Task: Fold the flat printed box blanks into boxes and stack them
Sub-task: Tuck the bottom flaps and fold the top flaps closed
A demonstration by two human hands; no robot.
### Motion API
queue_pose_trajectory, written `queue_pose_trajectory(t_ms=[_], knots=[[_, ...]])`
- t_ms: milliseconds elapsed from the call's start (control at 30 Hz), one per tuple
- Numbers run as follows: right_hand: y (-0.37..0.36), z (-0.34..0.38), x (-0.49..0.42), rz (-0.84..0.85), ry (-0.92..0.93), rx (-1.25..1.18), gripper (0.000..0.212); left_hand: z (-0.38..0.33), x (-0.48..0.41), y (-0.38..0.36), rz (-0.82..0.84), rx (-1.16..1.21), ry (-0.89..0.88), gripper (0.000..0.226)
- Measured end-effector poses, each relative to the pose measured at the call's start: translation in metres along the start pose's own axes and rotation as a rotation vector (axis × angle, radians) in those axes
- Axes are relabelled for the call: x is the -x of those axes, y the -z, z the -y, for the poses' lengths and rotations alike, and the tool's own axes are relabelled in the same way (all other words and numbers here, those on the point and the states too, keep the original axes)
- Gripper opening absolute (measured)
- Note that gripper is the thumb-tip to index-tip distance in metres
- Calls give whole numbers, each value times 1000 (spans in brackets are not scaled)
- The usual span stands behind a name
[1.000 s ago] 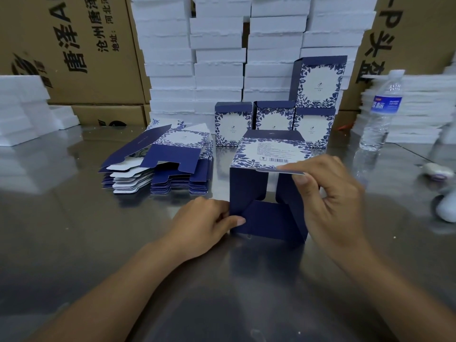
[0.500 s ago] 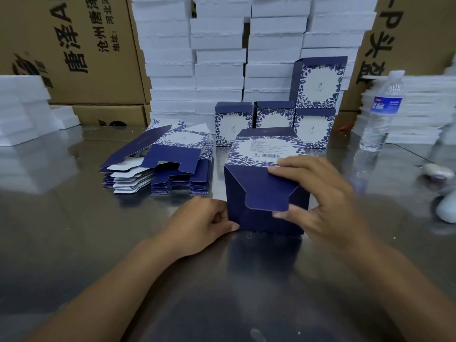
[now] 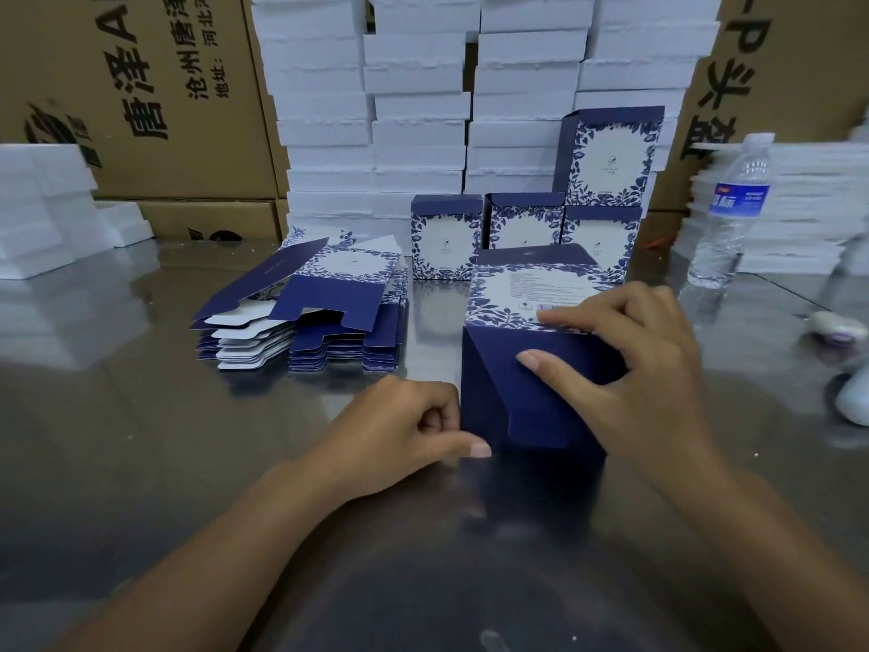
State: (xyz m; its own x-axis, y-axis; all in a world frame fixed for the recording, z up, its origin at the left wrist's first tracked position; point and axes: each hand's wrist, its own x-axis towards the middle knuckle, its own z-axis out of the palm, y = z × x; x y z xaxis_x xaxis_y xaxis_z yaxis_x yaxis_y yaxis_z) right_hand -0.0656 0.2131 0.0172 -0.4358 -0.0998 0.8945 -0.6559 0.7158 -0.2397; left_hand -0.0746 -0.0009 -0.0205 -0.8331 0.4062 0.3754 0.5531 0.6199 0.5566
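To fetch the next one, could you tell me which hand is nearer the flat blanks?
Left hand, just front-right of the flat blanks; right hand farther right, on the box.

I look down on a steel bench [image 3: 141,463], dull-shiny, mirroring what stands on it. Along its far edge white foam stacks [image 3: 414,110] rise out of view. Brown cartons [image 3: 155,96] with black print stand behind the far left and far right corners. Loose foam blocks [image 3: 42,204] sit at the left edge, and a water bottle [image 3: 729,214] near the right edge.
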Motion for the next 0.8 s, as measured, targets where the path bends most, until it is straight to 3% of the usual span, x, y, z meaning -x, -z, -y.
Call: queue_pose_trajectory(t_ms=[100,200,367,533,800], knots=[[1,1,0,-15,-25,-27,26,-5,-1,0,-135,89,-69,40],[-1,4,2,-9,-63,-108,21,-15,-3,3,-371,176,-102,29],[-3,7,4,-72,-18,-128,19,-37,-3,9,-667,28,-225,8],[-6,14,6,-84,40,-157,20,-49,0,5,-601,8,-342,23],[-6,17,7,15,62,-234,15,-44,-3,4,-641,-22,-398,13]])
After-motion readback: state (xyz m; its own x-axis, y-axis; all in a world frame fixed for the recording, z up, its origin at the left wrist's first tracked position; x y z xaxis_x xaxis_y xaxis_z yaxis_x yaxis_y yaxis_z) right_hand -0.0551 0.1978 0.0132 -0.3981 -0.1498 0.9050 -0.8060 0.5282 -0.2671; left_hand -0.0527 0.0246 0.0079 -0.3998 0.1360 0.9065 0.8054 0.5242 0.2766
